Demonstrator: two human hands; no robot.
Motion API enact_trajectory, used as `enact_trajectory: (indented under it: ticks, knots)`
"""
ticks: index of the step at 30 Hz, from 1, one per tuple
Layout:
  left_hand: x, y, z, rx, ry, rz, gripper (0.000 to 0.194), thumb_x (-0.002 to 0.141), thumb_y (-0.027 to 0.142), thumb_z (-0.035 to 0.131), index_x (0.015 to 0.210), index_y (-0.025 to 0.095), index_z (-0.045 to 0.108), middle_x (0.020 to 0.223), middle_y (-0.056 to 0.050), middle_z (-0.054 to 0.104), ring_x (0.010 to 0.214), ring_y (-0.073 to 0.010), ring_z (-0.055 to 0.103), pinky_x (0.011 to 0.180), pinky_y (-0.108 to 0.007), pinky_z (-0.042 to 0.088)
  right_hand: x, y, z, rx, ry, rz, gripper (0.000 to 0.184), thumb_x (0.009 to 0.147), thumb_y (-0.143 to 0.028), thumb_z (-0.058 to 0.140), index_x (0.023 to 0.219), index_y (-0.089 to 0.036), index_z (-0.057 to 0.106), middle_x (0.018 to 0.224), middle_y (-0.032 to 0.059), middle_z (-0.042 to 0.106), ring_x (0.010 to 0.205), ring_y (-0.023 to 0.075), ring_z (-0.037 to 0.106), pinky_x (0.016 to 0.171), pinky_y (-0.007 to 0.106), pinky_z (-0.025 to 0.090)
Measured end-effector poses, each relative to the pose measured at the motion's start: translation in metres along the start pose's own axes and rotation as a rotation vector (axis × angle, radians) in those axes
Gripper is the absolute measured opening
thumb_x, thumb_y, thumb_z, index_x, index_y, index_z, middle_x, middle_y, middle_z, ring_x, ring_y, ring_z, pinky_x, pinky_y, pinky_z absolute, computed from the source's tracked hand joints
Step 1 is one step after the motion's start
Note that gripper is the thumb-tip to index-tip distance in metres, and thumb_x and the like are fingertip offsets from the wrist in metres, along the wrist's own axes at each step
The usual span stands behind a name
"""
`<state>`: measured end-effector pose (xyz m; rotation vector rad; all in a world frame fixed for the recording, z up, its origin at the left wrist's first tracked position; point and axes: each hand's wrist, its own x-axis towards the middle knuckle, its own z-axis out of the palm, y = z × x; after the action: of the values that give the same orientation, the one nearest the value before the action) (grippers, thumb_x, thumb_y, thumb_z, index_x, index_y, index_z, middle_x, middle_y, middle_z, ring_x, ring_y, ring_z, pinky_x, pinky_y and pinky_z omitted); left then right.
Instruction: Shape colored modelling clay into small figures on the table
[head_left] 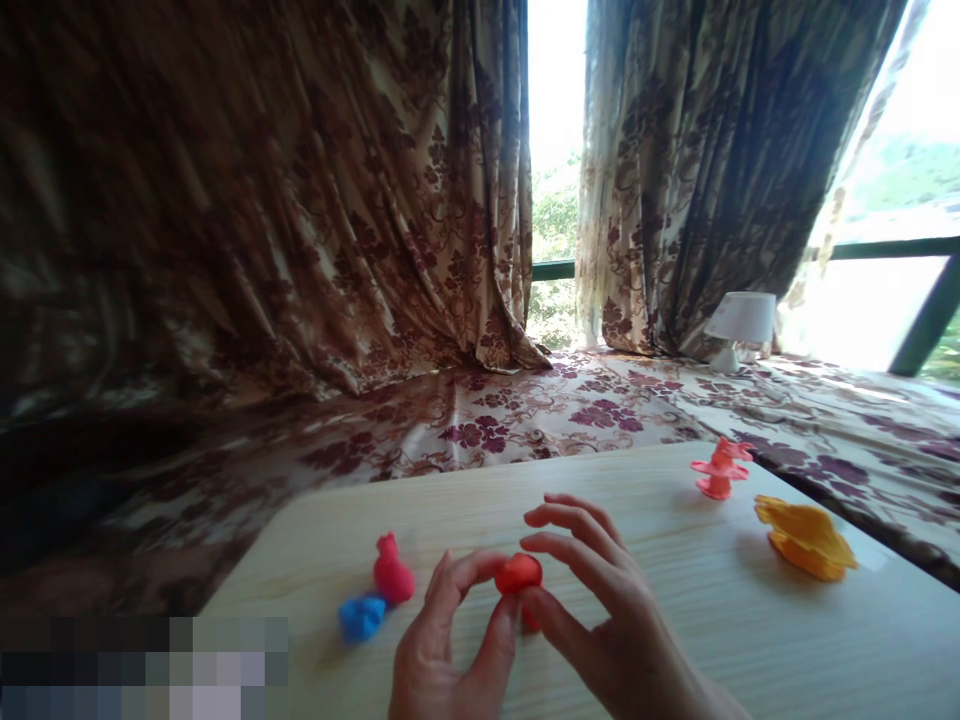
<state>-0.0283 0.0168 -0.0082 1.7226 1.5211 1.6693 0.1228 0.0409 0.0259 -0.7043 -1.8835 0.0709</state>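
My left hand pinches a flattened lump of red modelling clay between thumb and forefinger, just above the table. My right hand is beside it with its fingers spread apart. Its thumb tip touches or nearly touches the clay from below right, while the forefinger stays clear of it. More red shows beneath the lump by the right thumb; whether it is the same piece I cannot tell. Left of my hands, a pinkish-red clay shape with a narrow top stands against a crumpled blue clay lump.
A pale wooden table with a rounded corner carries everything. At its right are a coral clay figure with a wide rim and a folded yellow clay piece. Beyond are flowered cloth, curtains, windows and a small white lamp.
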Motion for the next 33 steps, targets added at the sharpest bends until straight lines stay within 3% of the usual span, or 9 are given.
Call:
enact_trajectory:
  ticks: [3, 6, 11, 17, 20, 25, 27, 29, 33]
  knots:
    - [0.003, 0.000, -0.006, 0.102, -0.062, 0.174, 0.037, 0.077, 0.022, 0.061, 0.113, 0.032, 0.060, 0.103, 0.001, 0.072, 0.100, -0.0210, 0.066, 0.098, -0.044, 0.045, 0.000, 0.001, 0.000, -0.011, -0.023, -0.015, 0.021, 0.083, -0.013, 0.061, 0.102, -0.021, 0.061, 0.110, 0.0085, 0.058, 0.116, 0.0232, 0.044, 0.092, 0.038, 0.048]
    - [0.008, 0.004, -0.012, 0.195, -0.084, 0.350, 0.037, 0.076, 0.016, 0.061, 0.110, 0.030, 0.062, 0.103, 0.000, 0.072, 0.097, -0.0193, 0.067, 0.097, -0.040, 0.047, -0.001, 0.004, 0.000, -0.037, -0.038, -0.037, 0.025, 0.083, -0.012, 0.061, 0.106, -0.022, 0.060, 0.111, 0.0082, 0.057, 0.118, 0.0238, 0.042, 0.093, 0.039, 0.047]
    - [0.010, 0.007, -0.012, 0.232, -0.084, 0.332, 0.027, 0.080, 0.020, 0.060, 0.106, 0.026, 0.063, 0.099, -0.001, 0.073, 0.091, -0.0183, 0.068, 0.083, -0.033, 0.055, -0.002, 0.005, 0.000, -0.061, -0.014, -0.039, 0.020, 0.081, -0.013, 0.064, 0.100, -0.019, 0.061, 0.109, 0.0088, 0.058, 0.116, 0.0241, 0.044, 0.092, 0.039, 0.048]
    - [0.008, 0.003, -0.011, 0.298, -0.069, 0.439, 0.038, 0.077, 0.017, 0.063, 0.113, 0.030, 0.059, 0.102, 0.001, 0.073, 0.096, -0.0177, 0.067, 0.097, -0.038, 0.047, -0.002, 0.000, -0.001, -0.083, 0.007, -0.093, 0.022, 0.081, -0.007, 0.062, 0.099, -0.021, 0.063, 0.104, 0.0073, 0.060, 0.114, 0.0240, 0.046, 0.089, 0.039, 0.049]
    - [0.008, 0.003, -0.012, 0.267, -0.094, 0.375, 0.033, 0.078, 0.020, 0.063, 0.109, 0.030, 0.063, 0.100, 0.001, 0.073, 0.093, -0.0175, 0.068, 0.099, -0.040, 0.044, -0.001, 0.000, -0.002, -0.101, -0.005, -0.102, 0.021, 0.081, -0.007, 0.061, 0.097, -0.021, 0.064, 0.103, 0.0073, 0.061, 0.113, 0.0240, 0.047, 0.089, 0.039, 0.050]
    - [0.004, 0.007, -0.005, 0.068, -0.085, -0.010, 0.025, 0.080, 0.034, 0.059, 0.101, 0.027, 0.069, 0.102, -0.003, 0.073, 0.098, -0.0225, 0.066, 0.103, -0.047, 0.039, -0.001, 0.001, -0.001, -0.081, -0.018, -0.015, 0.020, 0.081, -0.016, 0.063, 0.101, -0.020, 0.063, 0.112, 0.0104, 0.059, 0.116, 0.0259, 0.046, 0.090, 0.041, 0.050]
    - [0.002, 0.008, -0.003, 0.025, -0.035, -0.080, 0.026, 0.080, 0.037, 0.057, 0.100, 0.026, 0.069, 0.102, -0.003, 0.073, 0.101, -0.0240, 0.064, 0.104, -0.050, 0.037, 0.000, 0.000, 0.000, -0.083, -0.022, -0.004, 0.017, 0.080, -0.017, 0.063, 0.097, -0.020, 0.063, 0.111, 0.0103, 0.059, 0.115, 0.0257, 0.047, 0.090, 0.041, 0.051]
    - [0.002, 0.008, -0.004, 0.081, -0.035, -0.001, 0.023, 0.079, 0.033, 0.058, 0.098, 0.027, 0.068, 0.100, -0.002, 0.073, 0.101, -0.0239, 0.064, 0.104, -0.051, 0.036, 0.000, -0.001, 0.001, -0.101, -0.033, -0.011, 0.015, 0.081, -0.015, 0.061, 0.095, -0.020, 0.064, 0.109, 0.0096, 0.060, 0.115, 0.0250, 0.048, 0.089, 0.040, 0.051]
    - [0.008, 0.006, -0.012, 0.294, -0.038, 0.367, 0.033, 0.078, 0.018, 0.060, 0.109, 0.028, 0.060, 0.097, -0.002, 0.073, 0.094, -0.0201, 0.066, 0.105, -0.048, 0.035, -0.001, 0.000, 0.001, -0.152, -0.051, -0.078, 0.022, 0.083, -0.011, 0.058, 0.102, -0.021, 0.063, 0.108, 0.0086, 0.061, 0.115, 0.0245, 0.048, 0.090, 0.040, 0.050]
